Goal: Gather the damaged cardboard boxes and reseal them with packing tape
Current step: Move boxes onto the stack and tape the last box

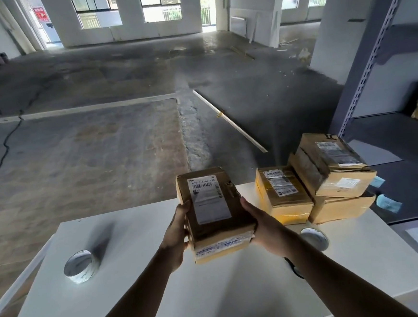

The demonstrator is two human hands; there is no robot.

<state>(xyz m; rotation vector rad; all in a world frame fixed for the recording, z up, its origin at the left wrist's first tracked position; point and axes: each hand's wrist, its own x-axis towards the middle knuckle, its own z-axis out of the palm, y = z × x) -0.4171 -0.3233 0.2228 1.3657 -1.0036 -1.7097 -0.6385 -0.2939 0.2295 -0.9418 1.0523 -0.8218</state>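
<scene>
A brown cardboard box (pixel 213 208) with a white shipping label is held above the white table (pixel 142 276). My left hand (pixel 176 238) grips its left side and my right hand (pixel 263 226) grips its right side. A roll of packing tape (pixel 81 266) lies on the table to the left. Just right of my right wrist, a second roll (pixel 314 239) is partly hidden. Three more taped boxes stand at the table's far right: one alone (pixel 283 195), and one (pixel 336 165) stacked on another (pixel 342 208).
A dark metal shelving unit (pixel 385 119) stands to the right with blue paper slips (pixel 387 203) on its edge. Beyond the table lies bare concrete floor with a white strip (pixel 230 121) on it. A dark cable (pixel 294 269) shows under my right forearm.
</scene>
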